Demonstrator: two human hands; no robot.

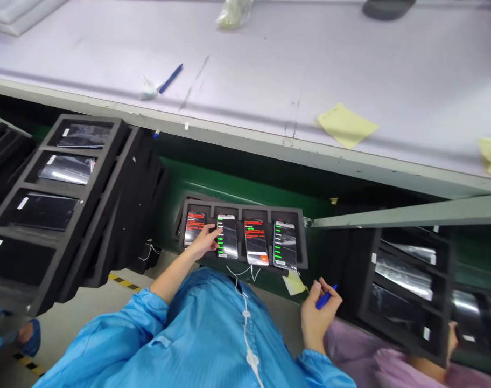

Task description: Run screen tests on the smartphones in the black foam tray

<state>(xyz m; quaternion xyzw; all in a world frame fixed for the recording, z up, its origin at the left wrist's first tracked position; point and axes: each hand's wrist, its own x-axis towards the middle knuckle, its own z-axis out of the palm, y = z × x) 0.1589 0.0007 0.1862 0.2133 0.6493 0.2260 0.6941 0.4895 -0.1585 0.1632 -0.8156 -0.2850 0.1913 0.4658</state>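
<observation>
A black foam tray point(304, 242) sits low in front of me with several lit phones in its slots. My left hand point(205, 242) reaches over the tray, and its outstretched finger meets the screen of the second phone from the left point(228, 242), which shows green and white lines. Red text fills the leftmost phone point(194, 229) and the third phone point(255, 240). The rightmost phone point(285, 245) has green lines. To the right of the tray, my right hand point(318, 318) grips a blue pen point(326, 297). A yellow paper note point(294, 283) lies between that hand and the tray.
Stacked foam trays with dark phones stand at left point(120, 156) and right point(443, 302). Above runs a white table point(249, 70) bearing a blue pen point(170, 78) and a yellow note point(346, 126). A white cable point(245, 323) hangs over my smock. Beside me sits a person in pink point(358, 350).
</observation>
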